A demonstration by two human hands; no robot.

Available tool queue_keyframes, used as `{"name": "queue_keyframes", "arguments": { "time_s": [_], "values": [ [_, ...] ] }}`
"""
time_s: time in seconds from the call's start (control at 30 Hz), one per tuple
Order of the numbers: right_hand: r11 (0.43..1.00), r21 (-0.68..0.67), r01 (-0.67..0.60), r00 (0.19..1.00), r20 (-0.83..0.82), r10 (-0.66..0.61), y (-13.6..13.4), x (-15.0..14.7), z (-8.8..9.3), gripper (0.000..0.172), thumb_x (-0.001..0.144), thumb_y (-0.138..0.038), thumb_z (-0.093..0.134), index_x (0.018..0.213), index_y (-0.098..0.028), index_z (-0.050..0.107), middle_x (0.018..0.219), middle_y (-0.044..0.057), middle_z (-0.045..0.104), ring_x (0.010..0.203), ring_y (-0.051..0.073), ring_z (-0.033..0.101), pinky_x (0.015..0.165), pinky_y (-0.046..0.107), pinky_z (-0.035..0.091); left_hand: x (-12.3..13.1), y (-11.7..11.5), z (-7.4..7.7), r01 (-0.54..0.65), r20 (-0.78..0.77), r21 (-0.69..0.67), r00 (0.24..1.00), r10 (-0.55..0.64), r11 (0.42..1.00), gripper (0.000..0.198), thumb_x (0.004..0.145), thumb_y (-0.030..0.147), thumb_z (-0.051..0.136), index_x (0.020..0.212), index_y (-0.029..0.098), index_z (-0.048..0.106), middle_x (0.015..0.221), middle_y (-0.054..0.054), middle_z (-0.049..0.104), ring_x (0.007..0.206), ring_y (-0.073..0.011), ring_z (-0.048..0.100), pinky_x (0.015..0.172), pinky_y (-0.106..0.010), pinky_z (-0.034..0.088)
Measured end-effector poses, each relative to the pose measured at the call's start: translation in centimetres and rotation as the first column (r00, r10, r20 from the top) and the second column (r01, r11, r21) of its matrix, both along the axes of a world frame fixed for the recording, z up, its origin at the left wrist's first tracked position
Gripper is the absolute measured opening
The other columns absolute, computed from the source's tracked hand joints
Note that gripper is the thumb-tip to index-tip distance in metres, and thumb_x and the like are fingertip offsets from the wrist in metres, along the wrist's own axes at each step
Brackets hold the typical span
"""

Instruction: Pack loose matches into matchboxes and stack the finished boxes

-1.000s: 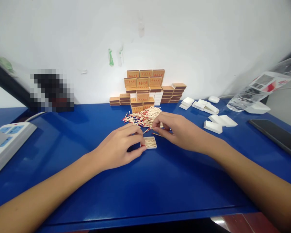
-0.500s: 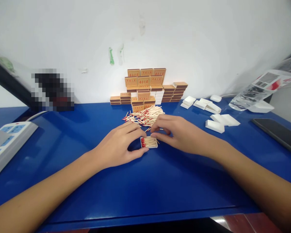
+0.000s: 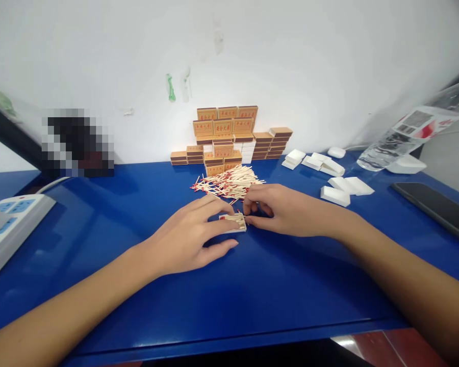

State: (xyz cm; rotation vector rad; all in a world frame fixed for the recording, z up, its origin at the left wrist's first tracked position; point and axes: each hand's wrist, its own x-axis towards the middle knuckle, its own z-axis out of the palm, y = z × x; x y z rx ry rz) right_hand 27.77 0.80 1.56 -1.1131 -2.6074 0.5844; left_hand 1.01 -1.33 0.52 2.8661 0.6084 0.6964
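A small white matchbox tray [image 3: 232, 232] filled with red-headed matches lies on the blue table between my hands. My left hand [image 3: 193, 229] has its fingers spread, with a fingertip resting over the matches inside and the thumb held apart in front of the tray. At the tray's right end, my right hand [image 3: 271, 209] has its thumb and finger drawn together and the other fingers curled. Whatever those fingertips pinch is too small to make out. Just behind both hands lies a loose heap of matches [image 3: 237, 181].
Orange matchboxes [image 3: 222, 127] are stacked against the wall. White empty trays [image 3: 334, 195] lie at the right, near a phone [image 3: 432, 204] and a leaning plastic bottle [image 3: 390, 148]. A power strip [image 3: 19, 219] sits at the left.
My left thumb has come away from the tray, and a left finger now lies across the matches. My right fingertips have lowered to the tray's right end.
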Motion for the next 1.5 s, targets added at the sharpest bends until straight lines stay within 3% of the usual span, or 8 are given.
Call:
{"name": "queue_keyframes", "arguments": {
  "time_s": [0.23, 0.43, 0.63, 0.87, 1.1, 1.3, 1.5],
  "values": [
    [0.998, 0.052, -0.018, 0.998, -0.064, 0.022, 0.1, -0.3, -0.1, 0.01, 0.096, -0.022, 0.063, 0.087, -0.02, 0.067, 0.084, 0.002, 0.067, 0.073, 0.015, 0.056, 0.068, 0.029, 0.04, -0.2, 0.6, -0.4, -0.02, -0.033, 0.037, 0.999, 0.022, 0.999, 0.028, 0.105, 0.034, 0.062, 0.125, 0.019, 0.075, 0.125, -0.013, 0.068, 0.114, -0.0268, 0.065, 0.098, -0.044, 0.058],
    [0.992, 0.102, 0.075, 0.972, -0.228, -0.05, -0.1, -0.2, 0.5, 0.004, 0.094, -0.022, 0.064, 0.094, -0.021, 0.068, 0.078, -0.001, 0.068, 0.064, 0.012, 0.055, 0.063, 0.028, 0.041, -0.3, 0.6, -0.5, -0.041, -0.018, 0.036, 0.999, 0.042, 0.999, 0.027, 0.104, 0.035, 0.064, 0.122, 0.018, 0.076, 0.123, -0.013, 0.069, 0.112, -0.0266, 0.067, 0.097, -0.045, 0.059],
    [0.993, -0.057, 0.101, 0.916, -0.384, -0.116, -0.8, -0.9, 1.1, 0.008, 0.094, -0.027, 0.067, 0.095, -0.022, 0.073, 0.081, -0.001, 0.072, 0.067, 0.013, 0.061, 0.063, 0.027, 0.045, -0.3, 0.7, -0.5, -0.013, -0.006, -0.006, 1.0, 0.013, 1.0, 0.028, 0.103, 0.034, 0.064, 0.125, 0.02, 0.076, 0.122, -0.012, 0.07, 0.11, -0.0263, 0.066, 0.095, -0.046, 0.06],
    [0.979, -0.192, 0.064, 0.932, -0.34, -0.128, -1.2, -2.0, 0.6, 0.009, 0.092, -0.029, 0.072, 0.091, -0.022, 0.078, 0.074, -0.003, 0.07, 0.062, 0.011, 0.054, 0.062, 0.028, 0.04, -0.4, 0.7, -0.4, 0.008, 0.037, -0.072, 0.999, -0.006, 0.997, 0.021, 0.103, 0.025, 0.064, 0.117, 0.025, 0.079, 0.124, -0.01, 0.069, 0.112, -0.024, 0.066, 0.096, -0.042, 0.059],
    [0.991, 0.014, 0.13, 0.965, -0.233, -0.123, -1.6, -2.8, -0.2, 0.009, 0.09, -0.02, 0.074, 0.083, -0.022, 0.079, 0.075, -0.001, 0.063, 0.066, 0.013, 0.049, 0.066, 0.028, 0.036, -0.3, 0.6, -0.4, 0.001, 0.044, -0.104, 0.999, 0.003, 0.995, 0.02, 0.104, 0.025, 0.063, 0.115, 0.026, 0.08, 0.12, -0.009, 0.07, 0.108, -0.0224, 0.066, 0.094, -0.039, 0.058],
    [0.986, 0.027, 0.164, 0.972, -0.172, -0.157, -1.8, -3.1, -0.7, 0.009, 0.09, -0.018, 0.074, 0.081, -0.02, 0.075, 0.08, 0.0, 0.066, 0.07, 0.013, 0.054, 0.069, 0.028, 0.037, -0.2, 0.6, -0.5, 0.006, 0.06, -0.082, 0.998, -0.001, 0.997, 0.019, 0.104, 0.024, 0.063, 0.112, 0.023, 0.08, 0.119, -0.01, 0.07, 0.108, -0.0227, 0.066, 0.094, -0.04, 0.058],
    [0.974, 0.129, 0.184, 0.973, -0.164, -0.162, -1.2, -1.8, 0.2, 0.013, 0.095, -0.024, 0.069, 0.082, -0.02, 0.071, 0.08, 0.001, 0.069, 0.071, 0.015, 0.055, 0.068, 0.029, 0.037, -0.1, 0.7, -0.6, 0.003, 0.079, -0.095, 0.997, 0.004, 0.996, 0.018, 0.103, 0.023, 0.064, 0.117, 0.021, 0.076, 0.116, -0.009, 0.072, 0.107, -0.0218, 0.066, 0.094, -0.039, 0.058]
  ]
}}
